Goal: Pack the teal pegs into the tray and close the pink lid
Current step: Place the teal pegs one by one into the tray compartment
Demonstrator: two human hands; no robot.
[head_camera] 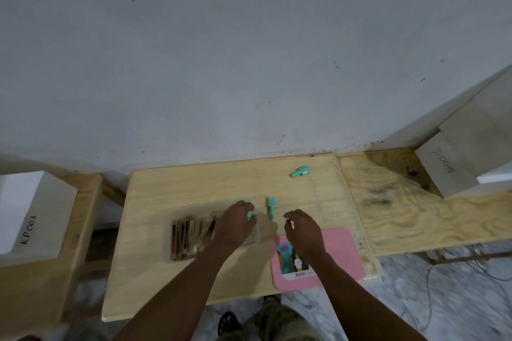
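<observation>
Teal peg 1 (251, 215) is enclosed in the L hand (237, 223), fingers curled round it, only 1 end showing past the knuckles. Grip pos.: over the R end of the clear tray (194, 213), the end not taken by the brown slats (191, 238). Judged reason: that end is the free space for pegs, so the hand is set for a drop-in. Contact w/ tray floor: cannot tell, hand covers it.

R hand (302, 230) holds nothing: fingers loosely bent, thumb apart, hovering over the top L corner of the pink lid (345, 250). Fingertips point toward peg 2 (271, 206), lying flat on the table (171, 185) between the 2 hands, just beside the tray. Judged: R hand is staged for that pick.

Peg 3 (300, 171) lies near the table's far R edge, well apart from both hands; longer reach req'd.

Lid lies flat beside the tray, picture label (292, 259) up, partly under the R forearm. Judged obstruction: slats lean unevenly in the tray's L part; pegs must seat low or the lid may not shut. White box KP003 (33, 216) and a 2nd white box (457, 171) stand well off to L and R.
</observation>
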